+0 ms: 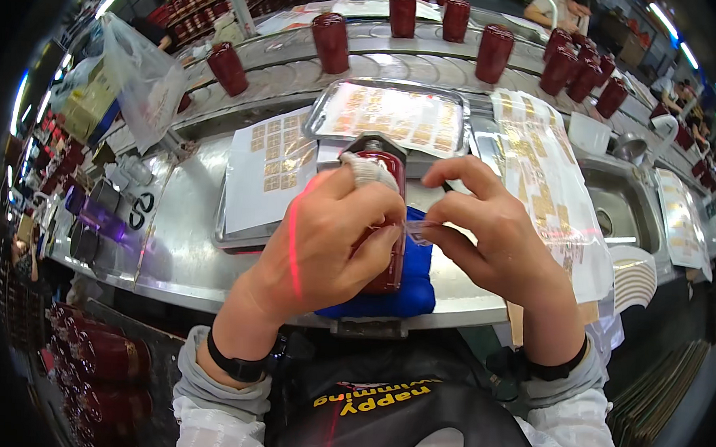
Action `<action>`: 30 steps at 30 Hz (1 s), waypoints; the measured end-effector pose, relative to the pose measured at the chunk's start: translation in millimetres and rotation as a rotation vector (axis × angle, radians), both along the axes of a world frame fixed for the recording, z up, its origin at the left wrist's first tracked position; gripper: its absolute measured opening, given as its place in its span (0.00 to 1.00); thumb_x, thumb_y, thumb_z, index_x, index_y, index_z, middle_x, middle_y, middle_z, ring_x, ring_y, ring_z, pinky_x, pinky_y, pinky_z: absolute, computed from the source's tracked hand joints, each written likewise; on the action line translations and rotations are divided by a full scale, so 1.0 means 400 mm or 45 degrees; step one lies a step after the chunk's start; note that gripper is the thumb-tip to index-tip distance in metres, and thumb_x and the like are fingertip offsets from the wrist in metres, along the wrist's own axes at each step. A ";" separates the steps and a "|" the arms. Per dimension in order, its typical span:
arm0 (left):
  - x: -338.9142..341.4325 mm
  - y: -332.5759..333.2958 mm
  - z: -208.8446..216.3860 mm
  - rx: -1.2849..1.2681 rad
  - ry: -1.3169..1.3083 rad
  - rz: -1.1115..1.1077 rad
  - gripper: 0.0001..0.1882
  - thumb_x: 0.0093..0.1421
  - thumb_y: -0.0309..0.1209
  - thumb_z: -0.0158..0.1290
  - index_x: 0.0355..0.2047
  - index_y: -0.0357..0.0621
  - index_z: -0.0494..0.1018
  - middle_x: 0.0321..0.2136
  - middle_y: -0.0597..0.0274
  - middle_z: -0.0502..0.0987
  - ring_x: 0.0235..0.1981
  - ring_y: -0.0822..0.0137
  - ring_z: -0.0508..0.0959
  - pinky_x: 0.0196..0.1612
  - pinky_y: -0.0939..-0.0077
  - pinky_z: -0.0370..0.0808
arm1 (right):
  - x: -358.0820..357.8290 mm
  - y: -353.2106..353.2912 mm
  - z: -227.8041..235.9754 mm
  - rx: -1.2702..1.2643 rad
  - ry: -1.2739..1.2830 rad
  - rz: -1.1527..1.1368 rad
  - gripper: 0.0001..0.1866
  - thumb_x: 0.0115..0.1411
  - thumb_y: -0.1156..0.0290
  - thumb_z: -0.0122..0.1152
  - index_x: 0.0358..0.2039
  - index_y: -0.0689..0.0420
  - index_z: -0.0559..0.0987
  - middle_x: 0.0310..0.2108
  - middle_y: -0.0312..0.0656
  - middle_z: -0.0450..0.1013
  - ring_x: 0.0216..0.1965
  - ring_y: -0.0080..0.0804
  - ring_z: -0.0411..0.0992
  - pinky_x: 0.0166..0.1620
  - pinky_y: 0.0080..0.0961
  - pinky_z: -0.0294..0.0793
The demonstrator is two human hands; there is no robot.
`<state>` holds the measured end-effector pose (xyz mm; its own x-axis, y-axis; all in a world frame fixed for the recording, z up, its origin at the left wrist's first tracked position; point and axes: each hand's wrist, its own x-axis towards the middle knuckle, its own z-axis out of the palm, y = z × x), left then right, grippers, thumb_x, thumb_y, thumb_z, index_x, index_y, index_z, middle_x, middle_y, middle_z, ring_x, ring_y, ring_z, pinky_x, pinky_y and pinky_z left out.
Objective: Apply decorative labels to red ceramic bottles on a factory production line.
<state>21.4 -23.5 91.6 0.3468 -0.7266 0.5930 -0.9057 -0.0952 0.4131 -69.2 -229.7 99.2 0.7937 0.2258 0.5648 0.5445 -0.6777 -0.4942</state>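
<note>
A dark red glass bottle [387, 280] lies on a blue cloth [419, 295] at the bench's front edge, its neck pointing away from me. My left hand [325, 234] is closed over the bottle, with a bunched whitish cloth [370, 172] at its index finger; its thumb and fingertips are pinched together by the bottle's side. Close on the right, my right hand [487, 230] pinches a small clear film [419, 227] that stretches toward the left fingertips. A thin dark piece [455, 186] shows between the right fingers; its kind is unclear. My hands hide much of the bottle.
Behind the bottle stands a metal tray [315, 112] with gold sticker sheets. More sheets lie left [247, 169] and right [539, 160]. Red bottles [329, 44] stand on the conveyor [276, 78] beyond. A sink [618, 205] is right; several bottles [100, 356] are stacked lower left.
</note>
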 end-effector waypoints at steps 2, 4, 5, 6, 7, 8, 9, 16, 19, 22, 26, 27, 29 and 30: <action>0.028 0.058 -0.044 0.013 0.141 -0.010 0.29 0.49 0.31 0.61 0.52 0.38 0.68 0.44 0.42 0.74 0.45 0.49 0.74 0.51 0.61 0.69 | -0.001 -0.004 -0.014 0.015 0.047 -0.063 0.07 0.52 0.76 0.66 0.30 0.60 0.75 0.42 0.47 0.69 0.45 0.47 0.68 0.47 0.36 0.69; 0.022 0.091 -0.111 0.013 0.240 -0.016 0.38 0.49 0.35 0.63 0.58 0.36 0.60 0.50 0.41 0.70 0.50 0.47 0.71 0.55 0.59 0.66 | 0.003 -0.013 -0.033 0.082 0.085 -0.207 0.07 0.53 0.76 0.66 0.30 0.60 0.75 0.42 0.46 0.69 0.41 0.42 0.70 0.42 0.32 0.70; 0.014 0.100 -0.146 0.031 0.344 -0.007 0.48 0.48 0.38 0.64 0.65 0.34 0.52 0.56 0.40 0.66 0.55 0.45 0.69 0.59 0.57 0.63 | 0.006 -0.015 -0.045 0.058 0.114 -0.203 0.07 0.53 0.76 0.66 0.30 0.60 0.75 0.42 0.46 0.69 0.41 0.42 0.70 0.42 0.32 0.70; 0.008 0.103 -0.180 0.152 0.283 -0.002 0.61 0.46 0.43 0.67 0.68 0.32 0.37 0.61 0.41 0.60 0.60 0.44 0.64 0.62 0.52 0.58 | 0.010 -0.017 -0.055 0.157 0.131 -0.219 0.07 0.54 0.76 0.66 0.30 0.60 0.76 0.41 0.45 0.69 0.40 0.38 0.70 0.40 0.29 0.70; -0.001 0.090 -0.216 0.184 0.290 0.016 0.61 0.46 0.43 0.67 0.68 0.32 0.37 0.61 0.41 0.60 0.60 0.44 0.64 0.62 0.52 0.58 | 0.013 -0.017 -0.063 0.282 0.120 -0.226 0.06 0.54 0.76 0.66 0.30 0.61 0.76 0.41 0.44 0.69 0.38 0.34 0.70 0.37 0.26 0.70; -0.011 0.071 -0.248 0.043 0.416 0.043 0.61 0.46 0.43 0.68 0.68 0.32 0.37 0.60 0.40 0.62 0.59 0.43 0.65 0.62 0.52 0.59 | 0.015 -0.016 -0.069 0.353 0.198 -0.245 0.06 0.55 0.75 0.65 0.30 0.61 0.76 0.41 0.42 0.69 0.36 0.29 0.69 0.35 0.23 0.68; -0.013 0.063 -0.268 -0.070 0.486 0.039 0.61 0.46 0.43 0.68 0.67 0.32 0.38 0.59 0.40 0.63 0.59 0.43 0.65 0.62 0.52 0.59 | 0.016 -0.013 -0.070 0.345 0.199 -0.241 0.06 0.55 0.75 0.65 0.30 0.61 0.76 0.41 0.42 0.69 0.36 0.29 0.69 0.35 0.23 0.68; -0.017 0.084 -0.265 -0.044 0.417 0.006 0.58 0.50 0.39 0.65 0.66 0.27 0.37 0.60 0.38 0.60 0.61 0.44 0.64 0.62 0.58 0.60 | 0.076 0.026 -0.044 0.566 0.277 -0.080 0.08 0.57 0.70 0.64 0.33 0.60 0.77 0.41 0.42 0.69 0.42 0.30 0.68 0.45 0.25 0.68; 0.011 0.082 -0.249 -0.213 0.716 -0.158 0.52 0.56 0.37 0.61 0.67 0.28 0.38 0.64 0.39 0.55 0.64 0.50 0.61 0.64 0.61 0.58 | 0.148 0.059 -0.081 0.427 0.241 -0.162 0.08 0.57 0.70 0.65 0.33 0.60 0.77 0.41 0.42 0.68 0.43 0.33 0.69 0.45 0.27 0.69; 0.041 0.051 -0.242 -0.526 1.199 -0.241 0.46 0.61 0.38 0.56 0.67 0.29 0.40 0.64 0.42 0.53 0.64 0.57 0.60 0.64 0.63 0.57 | 0.181 0.066 -0.123 0.408 0.154 -0.158 0.08 0.56 0.70 0.65 0.32 0.59 0.78 0.42 0.44 0.67 0.43 0.36 0.69 0.46 0.29 0.70; 0.063 0.004 -0.238 -0.542 1.391 -0.151 0.43 0.62 0.34 0.55 0.67 0.31 0.40 0.63 0.45 0.56 0.62 0.60 0.62 0.63 0.66 0.60 | 0.195 0.062 -0.150 0.317 0.112 -0.208 0.08 0.55 0.70 0.67 0.32 0.59 0.78 0.42 0.47 0.67 0.44 0.41 0.69 0.46 0.32 0.70; 0.064 -0.006 -0.239 -0.564 1.367 -0.173 0.43 0.62 0.31 0.55 0.67 0.31 0.39 0.62 0.46 0.56 0.61 0.60 0.62 0.63 0.66 0.61 | 0.197 0.061 -0.150 0.260 0.080 -0.217 0.08 0.54 0.70 0.67 0.32 0.59 0.78 0.42 0.47 0.68 0.45 0.43 0.69 0.46 0.34 0.70; 0.066 -0.010 -0.243 -0.520 1.258 -0.140 0.43 0.62 0.28 0.54 0.67 0.31 0.38 0.62 0.46 0.56 0.61 0.61 0.62 0.63 0.67 0.61 | 0.203 0.064 -0.150 0.287 0.095 -0.233 0.08 0.53 0.71 0.67 0.32 0.59 0.78 0.42 0.48 0.68 0.45 0.45 0.69 0.46 0.35 0.70; 0.067 -0.012 -0.246 -0.541 1.332 -0.150 0.43 0.62 0.28 0.54 0.67 0.32 0.38 0.63 0.46 0.56 0.61 0.61 0.62 0.63 0.67 0.60 | 0.205 0.065 -0.149 0.302 0.083 -0.239 0.09 0.53 0.70 0.67 0.31 0.59 0.77 0.42 0.48 0.68 0.44 0.45 0.69 0.46 0.35 0.70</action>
